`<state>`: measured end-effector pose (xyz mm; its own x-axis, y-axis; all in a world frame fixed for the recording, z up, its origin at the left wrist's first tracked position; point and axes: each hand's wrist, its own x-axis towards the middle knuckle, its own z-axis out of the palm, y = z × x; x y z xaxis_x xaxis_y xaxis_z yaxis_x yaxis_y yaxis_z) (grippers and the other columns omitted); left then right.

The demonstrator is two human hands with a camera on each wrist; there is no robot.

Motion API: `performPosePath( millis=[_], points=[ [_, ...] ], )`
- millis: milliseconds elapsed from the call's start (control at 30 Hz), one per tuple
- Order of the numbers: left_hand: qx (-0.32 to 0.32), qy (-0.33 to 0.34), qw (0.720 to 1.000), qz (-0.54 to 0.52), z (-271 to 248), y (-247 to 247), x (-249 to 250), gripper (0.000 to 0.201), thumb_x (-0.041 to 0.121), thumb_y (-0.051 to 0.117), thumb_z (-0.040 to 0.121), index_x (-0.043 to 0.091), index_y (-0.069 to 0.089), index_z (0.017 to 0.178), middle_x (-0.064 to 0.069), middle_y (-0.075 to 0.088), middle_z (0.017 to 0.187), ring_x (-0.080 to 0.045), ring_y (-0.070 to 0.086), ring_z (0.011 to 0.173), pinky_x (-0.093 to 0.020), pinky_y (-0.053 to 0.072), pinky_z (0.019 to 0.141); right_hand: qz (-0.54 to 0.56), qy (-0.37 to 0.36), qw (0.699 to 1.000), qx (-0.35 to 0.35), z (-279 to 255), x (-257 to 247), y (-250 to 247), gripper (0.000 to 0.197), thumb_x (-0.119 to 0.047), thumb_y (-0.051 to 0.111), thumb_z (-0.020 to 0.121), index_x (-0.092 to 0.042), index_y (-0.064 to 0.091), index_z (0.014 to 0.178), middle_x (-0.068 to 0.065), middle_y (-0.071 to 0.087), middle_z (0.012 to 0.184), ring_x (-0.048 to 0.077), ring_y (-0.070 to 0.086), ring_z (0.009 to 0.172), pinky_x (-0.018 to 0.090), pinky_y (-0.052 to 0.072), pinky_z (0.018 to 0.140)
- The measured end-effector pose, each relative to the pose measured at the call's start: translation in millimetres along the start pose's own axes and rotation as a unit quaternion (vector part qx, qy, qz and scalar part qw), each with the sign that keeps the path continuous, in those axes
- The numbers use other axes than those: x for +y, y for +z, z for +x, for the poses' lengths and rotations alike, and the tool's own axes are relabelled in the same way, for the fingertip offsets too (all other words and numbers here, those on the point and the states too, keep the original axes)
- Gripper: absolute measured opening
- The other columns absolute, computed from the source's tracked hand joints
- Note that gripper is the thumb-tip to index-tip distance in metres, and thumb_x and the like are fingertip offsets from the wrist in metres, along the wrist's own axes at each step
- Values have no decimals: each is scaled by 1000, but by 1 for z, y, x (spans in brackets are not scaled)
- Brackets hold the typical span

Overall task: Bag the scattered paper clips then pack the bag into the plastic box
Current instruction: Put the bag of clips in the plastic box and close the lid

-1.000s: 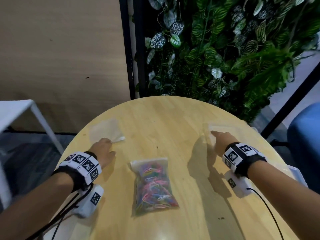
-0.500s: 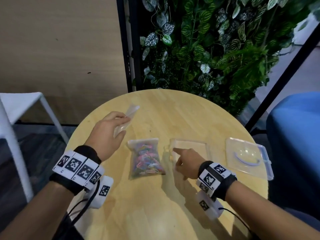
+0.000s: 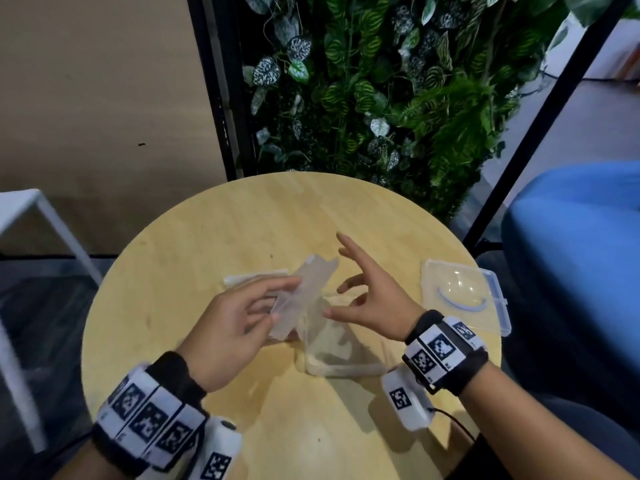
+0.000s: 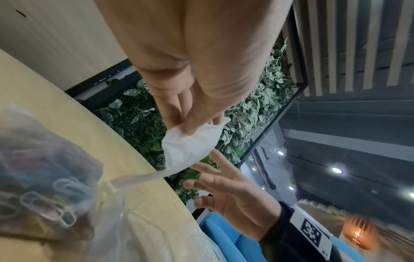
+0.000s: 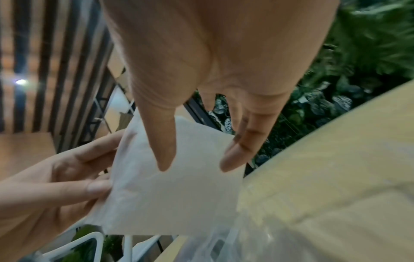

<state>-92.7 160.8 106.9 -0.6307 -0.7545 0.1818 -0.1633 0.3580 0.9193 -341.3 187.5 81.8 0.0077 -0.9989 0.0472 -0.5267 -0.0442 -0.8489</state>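
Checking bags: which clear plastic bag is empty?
The small clear bag pinched in the left hand; the other bag, on the table, holds coloured clips.

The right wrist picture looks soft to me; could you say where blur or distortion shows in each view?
Right wrist view: right hand and plant wall smeared. Left wrist view: bag of paper clips blurred up close, table edge bowed. Head view: mostly sharp, left hand slightly soft.

A round table [image 3: 214, 237] is placed in front of a plant wall [image 3: 398, 98]. Near the middle of the table the plastic box [image 3: 346, 362] is set, and its lid [image 3: 464, 296] is laid to the right, near the edge. The bag of paper clips [image 4: 44, 186] is laid left of the box. An empty bag [image 3: 304, 292] is held above them by the left hand [image 3: 235, 327], with the right hand [image 3: 370, 299] just beside it.
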Motion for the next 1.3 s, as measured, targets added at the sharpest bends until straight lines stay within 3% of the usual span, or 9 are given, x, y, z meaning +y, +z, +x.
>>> performPosePath(
  millis=[133, 267, 533, 700, 867, 967, 1067, 1167, 1300],
  points=[
    [3, -18, 1000, 3, 27, 0, -2, 53, -14, 52, 92, 27, 60, 124, 8, 66, 122, -4, 65, 111, -16, 52, 93, -15, -10, 1000, 15, 23, 4, 0, 37, -36, 77, 77, -25, 63, 109, -5, 59, 111, 9, 65, 76, 32, 58, 64],
    [25, -32, 998, 38, 51, -1, -12, 59, 0, 66, 89, 37, 49, 132, 10, 67, 111, -7, 67, 103, -20, 52, 94, -77, -41, 990, 113, 33, 9, -2, 23, -29, 71, 80, -12, 58, 71, 6, 62, 67, 16, 55, 61, 28, 43, 58],
    [-31, -1, 990, 135, 62, 16, -30, 41, 23, 82, 77, 39, 66, 111, 17, 54, 128, 2, 53, 120, -21, 49, 95, 42, -50, 986, 154, 26, 12, -9, 12, -1, 65, 79, -8, 56, 83, 4, 68, 94, 16, 65, 90, 24, 55, 75],
    [-23, 3, 993, 116, 66, 31, -35, 7, 16, 74, 85, 20, 69, 87, 14, 61, 124, 10, 60, 94, -18, 52, 75, 11, -23, 996, 87, 15, 23, -16, 20, -12, 70, 82, -23, 70, 98, 1, 63, 106, 10, 62, 97, 24, 52, 85],
    [-126, -59, 982, 126, 61, 31, -36, 18, 15, 55, 96, 30, 63, 93, 9, 71, 93, -20, 70, 74, -44, 60, 68, -203, -36, 976, -65, -5, 35, -29, 16, -25, 73, 78, -23, 75, 93, -3, 65, 110, 9, 60, 89, 25, 44, 80],
    [-169, -104, 967, 161, 54, 42, -34, 22, 16, 47, 100, 35, 60, 100, 11, 70, 75, -18, 68, 62, -46, 58, 56, -183, 31, 971, -153, -13, 32, -43, 32, -12, 62, 78, -26, 73, 104, -11, 69, 110, 5, 63, 97, 25, 50, 87],
    [-157, -100, 964, 192, 55, 51, -36, 22, 17, 45, 101, 32, 58, 111, 6, 63, 59, -16, 66, 52, -48, 57, 47, -187, 94, 978, 0, -12, 42, -76, 32, -6, 55, 83, -28, 73, 98, -9, 72, 103, 6, 64, 96, 29, 51, 90],
    [-137, -116, 964, 195, 61, 55, -38, 33, 18, 51, 99, 39, 51, 125, 2, 62, 71, -21, 66, 48, -51, 54, 40, -293, 214, 910, 203, -13, 83, -106, 32, -36, 59, 88, -26, 62, 118, 4, 61, 123, 24, 58, 110, 32, 45, 90],
    [-106, -121, 963, 218, 68, 66, -41, 51, 12, 65, 91, 41, 39, 124, 9, 57, 105, -20, 66, 48, -40, 57, 42, -289, 453, 818, 208, -32, 132, -96, 92, -74, 60, 65, -27, 28, 138, 17, 41, 131, 39, 54, 106, 41, 47, 79]
  ],
)
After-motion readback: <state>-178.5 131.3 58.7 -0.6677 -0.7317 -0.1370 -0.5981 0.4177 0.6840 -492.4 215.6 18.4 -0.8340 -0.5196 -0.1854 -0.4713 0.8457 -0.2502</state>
